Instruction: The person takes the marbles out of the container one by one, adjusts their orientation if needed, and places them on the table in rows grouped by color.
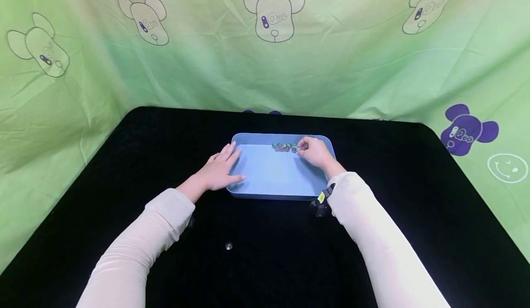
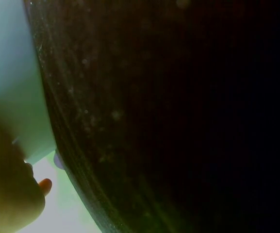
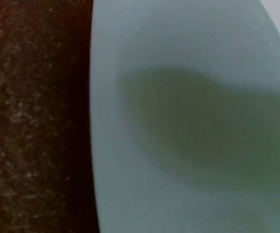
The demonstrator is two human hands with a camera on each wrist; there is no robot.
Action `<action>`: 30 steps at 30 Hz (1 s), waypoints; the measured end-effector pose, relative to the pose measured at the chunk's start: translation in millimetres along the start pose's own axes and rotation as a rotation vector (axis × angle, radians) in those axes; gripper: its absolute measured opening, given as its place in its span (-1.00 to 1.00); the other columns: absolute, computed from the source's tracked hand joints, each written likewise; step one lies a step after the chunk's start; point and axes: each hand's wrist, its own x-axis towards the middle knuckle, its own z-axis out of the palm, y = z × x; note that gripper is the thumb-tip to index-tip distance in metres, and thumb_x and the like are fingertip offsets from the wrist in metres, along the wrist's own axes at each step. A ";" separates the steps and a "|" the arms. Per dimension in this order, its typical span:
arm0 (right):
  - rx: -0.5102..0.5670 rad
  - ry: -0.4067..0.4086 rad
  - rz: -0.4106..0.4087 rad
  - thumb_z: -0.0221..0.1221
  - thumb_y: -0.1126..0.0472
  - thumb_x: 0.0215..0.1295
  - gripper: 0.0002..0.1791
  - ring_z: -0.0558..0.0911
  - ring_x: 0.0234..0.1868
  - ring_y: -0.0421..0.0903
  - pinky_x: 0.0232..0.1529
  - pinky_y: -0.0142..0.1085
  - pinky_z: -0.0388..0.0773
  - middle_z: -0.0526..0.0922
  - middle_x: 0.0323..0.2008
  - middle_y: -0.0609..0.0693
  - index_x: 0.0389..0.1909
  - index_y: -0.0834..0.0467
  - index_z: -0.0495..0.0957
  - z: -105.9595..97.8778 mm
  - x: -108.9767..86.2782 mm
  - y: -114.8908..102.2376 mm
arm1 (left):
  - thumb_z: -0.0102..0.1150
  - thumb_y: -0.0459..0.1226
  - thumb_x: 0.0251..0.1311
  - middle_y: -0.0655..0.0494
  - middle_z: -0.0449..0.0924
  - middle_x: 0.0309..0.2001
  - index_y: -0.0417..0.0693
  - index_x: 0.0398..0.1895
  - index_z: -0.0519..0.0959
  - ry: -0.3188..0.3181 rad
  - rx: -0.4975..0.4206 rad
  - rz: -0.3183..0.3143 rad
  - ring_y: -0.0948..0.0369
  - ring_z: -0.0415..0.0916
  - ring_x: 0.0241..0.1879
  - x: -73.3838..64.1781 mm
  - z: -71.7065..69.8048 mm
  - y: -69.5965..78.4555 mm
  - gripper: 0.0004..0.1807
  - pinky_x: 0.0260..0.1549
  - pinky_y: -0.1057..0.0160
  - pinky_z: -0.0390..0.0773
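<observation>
A light blue tray (image 1: 269,179) lies on the black cloth in the head view. Near its far wall several small glass marbles (image 1: 283,147), greenish and reddish, sit close together in two short rows. At the right end of these rows my right hand (image 1: 316,152) has its fingers bent, thumb and fingertips pinching a marble that the fingers mostly hide. My left hand (image 1: 220,168) rests with spread fingers over the tray's left rim, thumb pointing inward. In the left wrist view, part of the left hand (image 2: 13,194) shows at the lower left, dark and blurred.
One clear marble (image 1: 228,246) lies alone on the black cloth (image 1: 281,262), in front of the tray and between the forearms. Behind the table hangs a green curtain (image 1: 207,69) printed with bear heads. A black wrist strap (image 1: 323,200) shows below the right sleeve.
</observation>
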 end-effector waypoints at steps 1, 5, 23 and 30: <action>0.002 -0.002 0.003 0.06 0.35 0.09 -0.80 0.45 -0.30 0.04 -0.24 -0.18 0.35 0.50 -0.34 0.20 -0.26 0.35 0.43 0.1 0.2 0.3 | -0.16 0.18 0.08 -0.05 -0.36 0.33 -0.12 0.32 -0.13 -0.001 -0.002 0.000 0.08 -0.41 0.29 -0.1 0.2 0.1 -0.13 0.12 0.00 -0.12; 0.008 -0.010 0.007 0.06 0.35 0.08 -0.81 0.44 -0.30 0.04 -0.26 -0.18 0.35 0.49 -0.34 0.20 -0.27 0.35 0.43 0.5 0.8 1.1 | -0.15 0.17 0.08 -0.05 -0.36 0.33 -0.11 0.32 -0.13 -0.004 -0.011 -0.003 0.08 -0.41 0.29 -1.0 -0.4 1.1 -0.13 0.12 0.00 -0.12; -0.017 -0.028 -0.007 0.07 0.36 0.07 -0.82 0.45 -0.30 0.03 -0.24 -0.19 0.34 0.51 -0.35 0.19 -0.28 0.35 0.43 1.9 6.8 -2.5 | -0.14 0.17 0.08 -0.04 -0.36 0.33 -0.12 0.32 -0.12 -0.004 -0.006 -0.005 0.08 -0.41 0.29 -0.5 -1.0 0.8 -0.13 0.12 -0.01 -0.11; -0.016 -0.013 -0.018 0.08 0.36 0.06 -0.86 0.46 -0.33 -0.01 -0.25 -0.23 0.35 0.51 -0.39 0.14 -0.33 0.30 0.45 4.8 10.3 -0.9 | -0.14 0.17 0.08 -0.04 -0.37 0.33 -0.11 0.33 -0.13 -0.012 -0.007 -0.010 0.09 -0.43 0.29 -0.4 -0.4 0.3 -0.13 0.12 -0.02 -0.12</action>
